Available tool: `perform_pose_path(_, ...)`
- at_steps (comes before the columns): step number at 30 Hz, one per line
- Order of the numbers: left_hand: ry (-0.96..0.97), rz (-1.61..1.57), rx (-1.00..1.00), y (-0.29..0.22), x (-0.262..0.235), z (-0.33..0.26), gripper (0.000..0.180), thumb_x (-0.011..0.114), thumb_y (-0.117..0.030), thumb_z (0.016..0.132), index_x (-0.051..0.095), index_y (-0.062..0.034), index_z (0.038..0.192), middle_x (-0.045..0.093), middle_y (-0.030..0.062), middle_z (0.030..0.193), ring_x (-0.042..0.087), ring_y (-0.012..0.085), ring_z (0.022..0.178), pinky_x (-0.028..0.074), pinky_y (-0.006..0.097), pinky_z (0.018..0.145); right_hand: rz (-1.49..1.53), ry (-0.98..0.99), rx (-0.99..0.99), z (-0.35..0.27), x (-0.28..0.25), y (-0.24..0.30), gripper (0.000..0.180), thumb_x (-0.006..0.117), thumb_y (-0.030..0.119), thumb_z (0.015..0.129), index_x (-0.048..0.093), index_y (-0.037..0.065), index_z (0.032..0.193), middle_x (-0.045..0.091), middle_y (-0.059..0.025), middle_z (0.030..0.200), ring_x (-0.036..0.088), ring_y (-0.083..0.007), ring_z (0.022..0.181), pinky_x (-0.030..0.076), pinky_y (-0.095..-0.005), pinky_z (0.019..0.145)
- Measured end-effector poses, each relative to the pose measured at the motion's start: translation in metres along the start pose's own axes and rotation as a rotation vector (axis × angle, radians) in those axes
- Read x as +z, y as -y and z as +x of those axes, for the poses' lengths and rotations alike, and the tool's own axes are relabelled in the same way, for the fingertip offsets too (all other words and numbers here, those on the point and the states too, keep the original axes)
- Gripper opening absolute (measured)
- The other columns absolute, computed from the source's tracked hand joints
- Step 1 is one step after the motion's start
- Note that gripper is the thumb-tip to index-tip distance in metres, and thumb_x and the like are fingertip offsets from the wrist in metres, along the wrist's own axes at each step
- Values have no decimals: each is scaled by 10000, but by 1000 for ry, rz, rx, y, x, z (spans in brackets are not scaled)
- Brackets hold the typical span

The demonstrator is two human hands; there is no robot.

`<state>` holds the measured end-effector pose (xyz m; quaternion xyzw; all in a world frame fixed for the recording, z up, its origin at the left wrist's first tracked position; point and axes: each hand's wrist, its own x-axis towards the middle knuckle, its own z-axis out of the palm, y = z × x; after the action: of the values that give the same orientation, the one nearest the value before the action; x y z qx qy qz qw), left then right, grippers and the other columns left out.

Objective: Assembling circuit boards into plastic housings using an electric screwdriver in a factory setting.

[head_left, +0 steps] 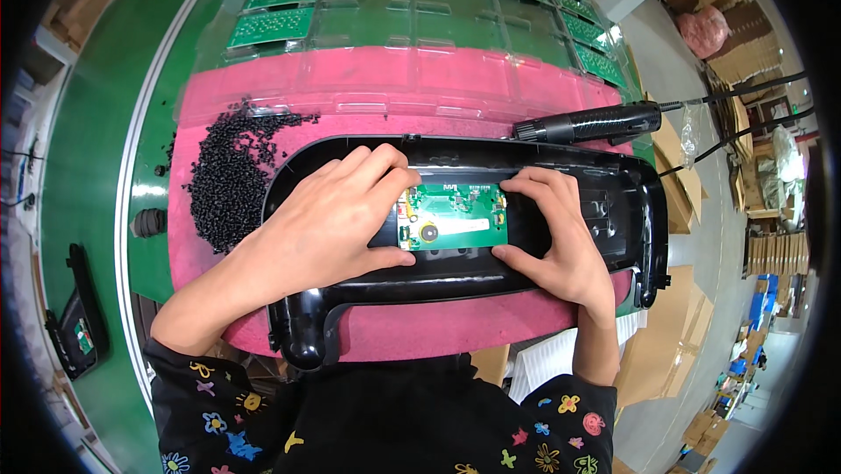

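Look for the green circuit board (473, 200) about midway along the long black housing (629, 215), within the raised rim, on the pink mat (429, 329). Lies face up, longer from left to right than from near to far. Hard to say whether resting on the housing floor or lifted slightly off it.

Gripped at both ends: by the left hand (337, 207), with bent fingers at the far left corner and thumb at the near left one; by the right hand (565, 224), in the same manner at the two right corners.

Likely light, to judge from the thin, flat form, and stiff enough to stay level when carried by the ends. Should not need a hard squeeze. Probably fragile in the small raised parts, so best not pressed, bent or twisted. Take care with the round dark component (428, 232) near the left end, and with the small parts crowded along both short ends, close to the present grip. Take hold by the outer edges and corners rather than over the face. May slip a little at such narrow edges; hold evenly on both sides.

As for the housing, looks hard, glossy and rather slick; best steadied by the rim. Watch for the heap of small black pieces (223, 189) just to the left, easily scattered if brushed, and for the black handheld tool (600, 125) by the far rim, toward the right.
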<state>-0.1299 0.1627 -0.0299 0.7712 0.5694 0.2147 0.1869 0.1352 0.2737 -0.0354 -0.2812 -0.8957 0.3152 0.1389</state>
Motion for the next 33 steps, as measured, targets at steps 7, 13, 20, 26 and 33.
perform_pose_path(7,2,1,5,1,0,-1,676,886,-219,637,547,-13,1185,529,129,1171,569,327,1056,485,412,899,-16,15,11,1,0,1,650,815,97,680,560,46,1275,497,-151,1310,451,-346,1208,401,-412,1045)
perform_pose_path(13,6,-12,-1,1,-1,-1,674,882,-211,640,548,-9,1189,527,122,1167,566,321,1063,482,416,903,-21,27,13,1,0,0,676,815,103,685,545,50,1301,490,-153,1320,444,-355,1222,395,-421,1056)
perform_pose_path(20,9,-4,1,4,-1,-2,694,880,-225,645,545,1,1209,521,116,1178,562,317,1066,480,412,912,-34,31,-3,2,0,1,693,816,108,692,535,47,1323,483,-166,1327,440,-361,1232,390,-426,1062)
perform_pose_path(26,23,-3,-6,5,-1,-3,697,874,-241,661,544,9,1222,520,121,1179,555,311,1089,478,406,929,-4,13,0,3,2,1,710,817,98,692,525,40,1337,486,-174,1331,439,-358,1237,384,-427,1068)
perform_pose_path(33,30,9,-7,8,-3,-2,675,873,-243,663,552,7,1202,530,130,1162,563,312,1092,487,402,920,-6,3,-11,3,1,-7,667,820,71,677,560,29,1289,524,-171,1292,466,-352,1218,404,-411,1034)
